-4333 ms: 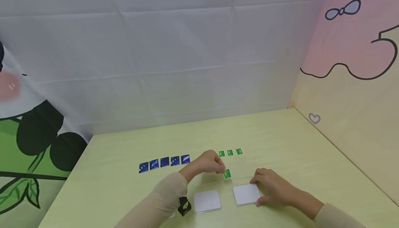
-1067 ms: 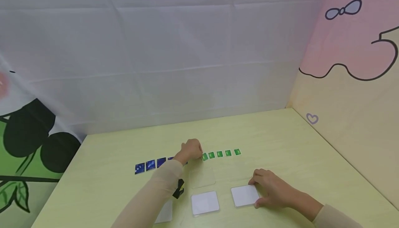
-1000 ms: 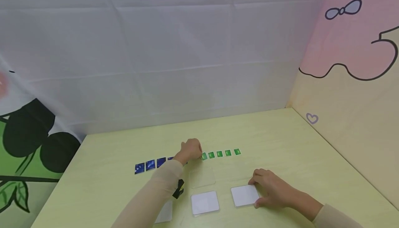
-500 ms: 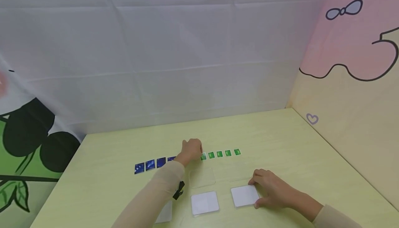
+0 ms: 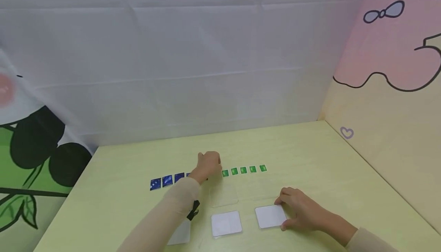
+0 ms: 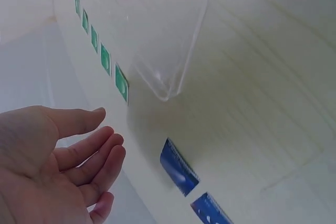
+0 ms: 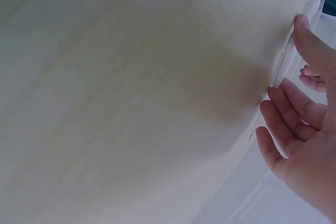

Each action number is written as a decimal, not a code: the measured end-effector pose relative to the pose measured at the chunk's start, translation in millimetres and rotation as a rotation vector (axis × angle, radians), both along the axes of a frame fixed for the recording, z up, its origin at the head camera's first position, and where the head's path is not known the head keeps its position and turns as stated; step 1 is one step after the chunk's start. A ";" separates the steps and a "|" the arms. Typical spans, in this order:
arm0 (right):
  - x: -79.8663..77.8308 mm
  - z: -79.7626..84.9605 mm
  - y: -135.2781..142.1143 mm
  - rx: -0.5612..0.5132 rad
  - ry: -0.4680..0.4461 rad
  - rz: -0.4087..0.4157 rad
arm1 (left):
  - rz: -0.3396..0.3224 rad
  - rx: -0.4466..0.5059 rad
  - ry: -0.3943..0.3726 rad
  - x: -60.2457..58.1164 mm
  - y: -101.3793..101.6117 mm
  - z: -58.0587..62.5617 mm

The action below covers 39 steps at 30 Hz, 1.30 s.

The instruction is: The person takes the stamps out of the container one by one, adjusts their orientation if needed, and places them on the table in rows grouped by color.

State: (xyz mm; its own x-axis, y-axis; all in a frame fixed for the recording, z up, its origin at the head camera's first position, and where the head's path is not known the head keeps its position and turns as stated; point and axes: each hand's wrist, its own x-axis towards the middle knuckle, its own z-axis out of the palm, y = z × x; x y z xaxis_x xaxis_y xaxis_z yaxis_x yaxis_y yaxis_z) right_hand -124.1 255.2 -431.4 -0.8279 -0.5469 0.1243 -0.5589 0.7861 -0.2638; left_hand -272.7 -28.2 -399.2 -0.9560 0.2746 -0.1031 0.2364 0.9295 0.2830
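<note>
My left hand (image 5: 208, 164) is just left of a row of small green cards (image 5: 243, 170) on the table. In the left wrist view its fingers (image 6: 105, 169) are loosely bent, with nothing between them and the thumb. Beneath that arm a row of small dark blue cards (image 5: 167, 181) is partly hidden. My right hand (image 5: 299, 208) grips a flat white rectangular piece (image 5: 270, 217) by its right side, thumb at the near corner and fingers at the far one. The right wrist view shows the thumb and fingertips on its thin edge.
Another flat white piece (image 5: 226, 224) lies left of the held one, and a third (image 5: 180, 233) is partly behind the left sleeve. A clear plastic cover (image 5: 224, 195) lies between the green row and the white pieces. White cloth (image 5: 206, 72) closes the table's back.
The green row has grown from three cards to several as my left hand set them down. That hand has let go of the leftmost card and shifted slightly left. The right hand stays put.
</note>
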 end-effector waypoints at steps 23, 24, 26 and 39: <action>-1.8 -3.6 1.1 -0.011 0.013 0.022 | -0.045 0.063 0.039 28.9 -33.7 9.4; -2.0 -3.6 1.5 -0.015 0.016 0.029 | -0.047 0.065 0.041 31.8 -35.2 9.6; -2.1 -3.8 2.5 -0.021 0.020 0.042 | -0.048 0.076 0.038 37.9 -38.0 10.3; -1.6 1.9 1.9 0.016 -0.040 -0.050 | -0.016 0.128 0.099 66.2 -56.9 15.6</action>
